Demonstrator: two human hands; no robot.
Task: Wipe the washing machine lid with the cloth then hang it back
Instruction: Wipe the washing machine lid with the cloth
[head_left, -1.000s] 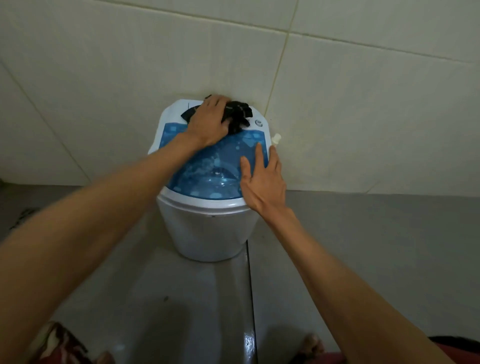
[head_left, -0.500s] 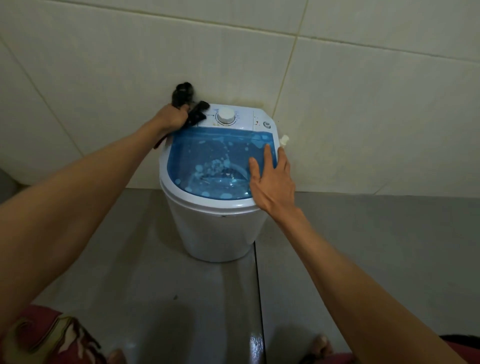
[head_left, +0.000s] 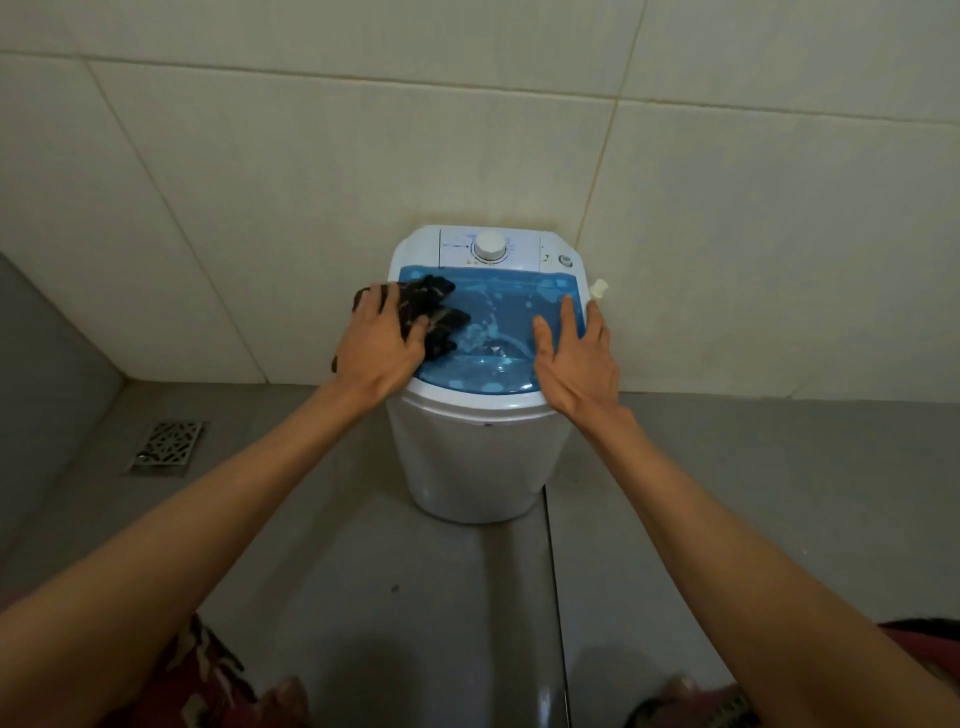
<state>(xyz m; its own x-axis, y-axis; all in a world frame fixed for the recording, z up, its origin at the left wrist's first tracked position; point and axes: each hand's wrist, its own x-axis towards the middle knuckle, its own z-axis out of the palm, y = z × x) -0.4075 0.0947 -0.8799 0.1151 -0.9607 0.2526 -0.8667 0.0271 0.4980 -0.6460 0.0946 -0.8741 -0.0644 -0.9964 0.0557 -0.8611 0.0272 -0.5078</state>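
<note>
Here the left hand (head_left: 382, 345) lay flat and spread over the dark cloth (head_left: 431, 312), pinning the bunched fabric against the left side of the translucent blue lid (head_left: 498, 322) rather than pinching it, the fingers splayed across the folds; part of the cloth bulged out toward the lid's middle, and a corner showed beyond the hand at the lid's left edge; the right hand (head_left: 574, 358) was open too, empty, palm down on the lid's right side with the fingertips reaching toward the back, seemingly steadying the small white washing machine (head_left: 467, 457); behind the lid sat the control panel with its round dial (head_left: 490, 246), and a pale hose end (head_left: 598, 289) poked out just beside the right rear corner; the machine stood on the grey floor against the tiled wall (head_left: 311, 182), a floor drain (head_left: 169, 441) well off to the left. Wiping seemed under way, the hanging not yet begun. The risks, as judged: a loosely bunched cloth could slide out from under a flat palm and drop over the left edge; a hard push on so light a tub could rock or shift it; a far sweep could knock the dial.
</note>
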